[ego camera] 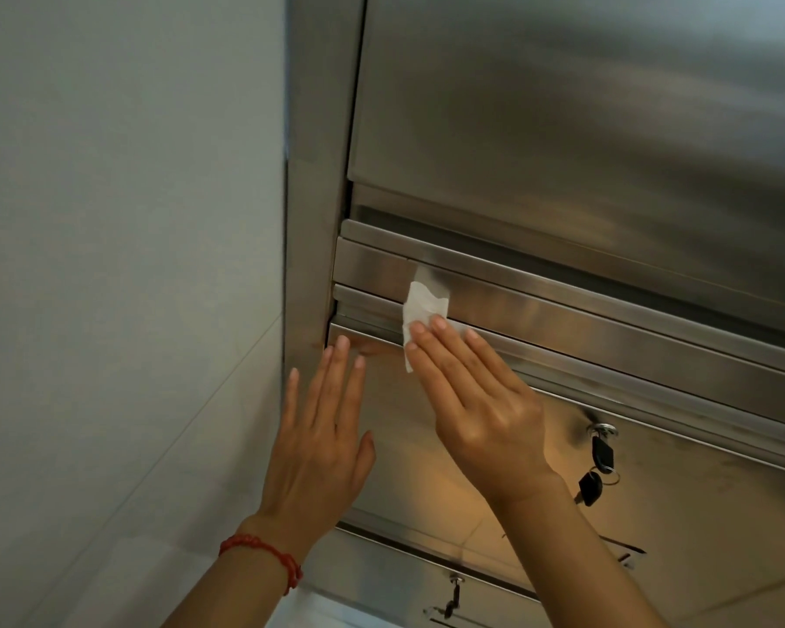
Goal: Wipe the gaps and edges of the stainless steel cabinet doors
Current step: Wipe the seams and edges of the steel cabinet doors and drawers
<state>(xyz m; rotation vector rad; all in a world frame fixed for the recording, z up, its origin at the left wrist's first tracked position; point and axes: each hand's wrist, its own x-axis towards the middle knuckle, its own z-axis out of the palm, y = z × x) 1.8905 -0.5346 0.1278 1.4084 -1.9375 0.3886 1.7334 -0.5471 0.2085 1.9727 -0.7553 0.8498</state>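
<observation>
two bare hands at a stainless steel cabinet, one pressing a white tissue to the door's top edge.

right hand: fingers straight and together, grip flat, pinning a crumpled white tissue against the horizontal steel rails and the gap above the cabinet door; tissue sticks up past the fingertips. left hand: fingers straight and spread, grip wide, holding nothing, fingertips touching the door's upper left corner beside the steel side frame. red bead bracelet on the left wrist. keys with black heads hang from the door lock, right of the right hand. second lock with a key on the door below. larger steel panel above. pale wall to the left.
</observation>
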